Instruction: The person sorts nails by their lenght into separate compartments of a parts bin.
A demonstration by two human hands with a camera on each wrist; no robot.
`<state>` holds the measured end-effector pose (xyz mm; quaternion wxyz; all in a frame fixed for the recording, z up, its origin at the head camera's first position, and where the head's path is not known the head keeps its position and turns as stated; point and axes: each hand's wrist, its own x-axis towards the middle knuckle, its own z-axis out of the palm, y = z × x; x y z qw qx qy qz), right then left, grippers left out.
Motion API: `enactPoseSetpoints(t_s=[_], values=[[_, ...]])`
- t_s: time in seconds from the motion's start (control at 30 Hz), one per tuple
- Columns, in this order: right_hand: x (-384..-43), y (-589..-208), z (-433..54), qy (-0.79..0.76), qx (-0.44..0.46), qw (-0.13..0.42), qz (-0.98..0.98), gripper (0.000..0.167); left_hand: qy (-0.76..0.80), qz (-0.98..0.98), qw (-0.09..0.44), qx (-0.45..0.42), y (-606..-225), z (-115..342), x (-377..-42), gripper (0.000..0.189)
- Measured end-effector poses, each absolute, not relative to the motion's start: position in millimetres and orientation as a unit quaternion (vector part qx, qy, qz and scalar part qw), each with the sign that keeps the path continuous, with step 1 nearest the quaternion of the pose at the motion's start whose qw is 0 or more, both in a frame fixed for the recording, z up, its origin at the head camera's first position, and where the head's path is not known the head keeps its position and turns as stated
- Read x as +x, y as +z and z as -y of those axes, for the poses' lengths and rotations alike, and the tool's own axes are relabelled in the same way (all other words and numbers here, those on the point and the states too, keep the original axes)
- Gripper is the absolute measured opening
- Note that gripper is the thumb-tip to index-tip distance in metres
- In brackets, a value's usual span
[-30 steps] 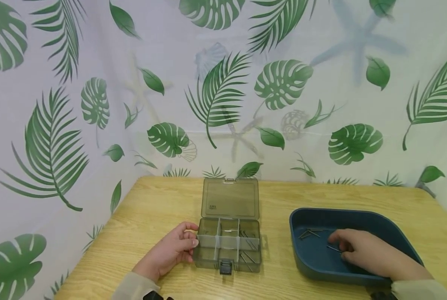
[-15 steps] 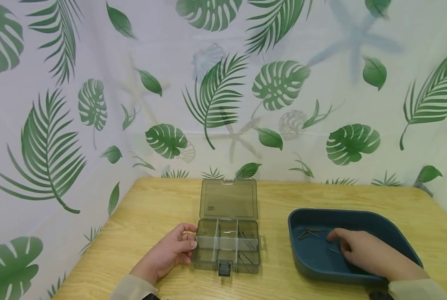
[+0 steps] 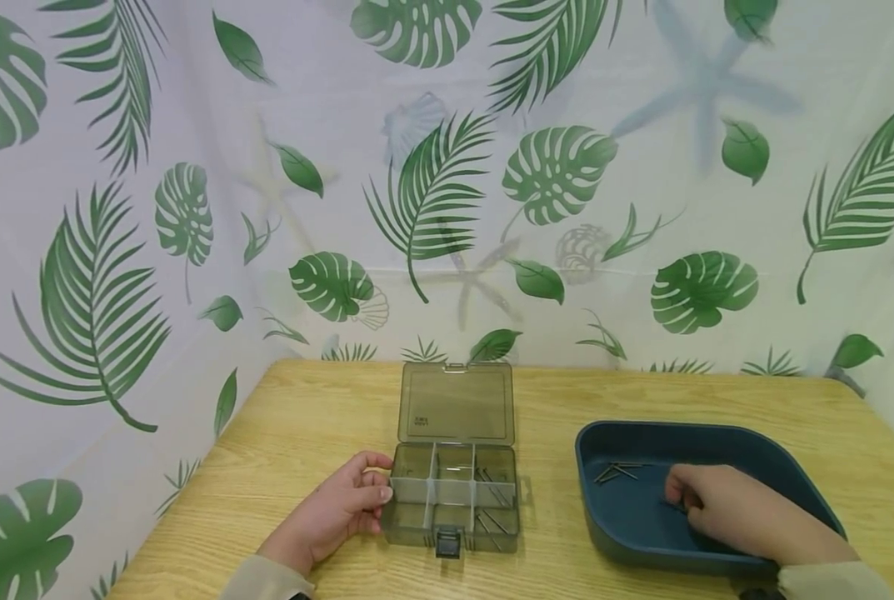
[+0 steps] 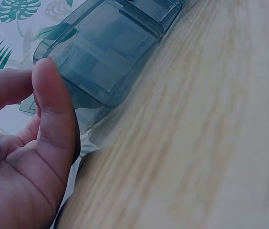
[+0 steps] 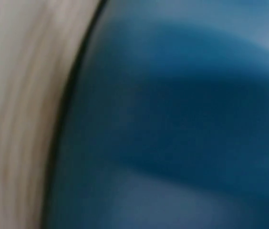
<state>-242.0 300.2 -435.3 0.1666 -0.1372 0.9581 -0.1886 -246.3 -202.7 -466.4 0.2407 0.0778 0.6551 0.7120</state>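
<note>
Left hand (image 3: 334,517) fingers (image 3: 375,493) curled against the left wall of the box (image 3: 454,497), thumb on top edge, gripping it. Right hand (image 3: 731,510) down in the tray (image 3: 604,446), fingers bent over a nail; can't tell if it's pinched. More nails (image 3: 617,472) lie just left of the hand, apart from it. Box lid (image 3: 456,403) lies open behind. Bare worktop (image 3: 551,400) between box and tray; tray near the right edge
</note>
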Motion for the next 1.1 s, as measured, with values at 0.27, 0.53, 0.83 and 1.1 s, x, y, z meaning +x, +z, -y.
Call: enactPoseSetpoints(t_s=[0.27, 0.53, 0.83, 1.1], values=[[-239.3, -416.1, -293.6, -0.217, -0.145, 0.122, -0.958, 0.019, 0.714, -0.655, 0.233, 0.082, -466.0, 202.7, -246.8, 0.046], [-231.4, -390.7, -249.5, -0.249, -0.193, 0.044, -0.948, 0.025, 0.708, -0.661, 0.235, 0.080, -465.6, 203.9, -246.8, 0.047], [-231.0, -381.3, -198.2, -0.265, -0.223, 0.032, -0.937, 0.035, 0.711, -0.656, 0.242, 0.080, -466.9, 203.5, -247.8, 0.048], [-241.0, -382.7, -154.6, -0.271, -0.257, 0.037, -0.927, 0.037, 0.713, -0.654, 0.242, 0.076, -465.9, 203.4, -247.0, 0.048]])
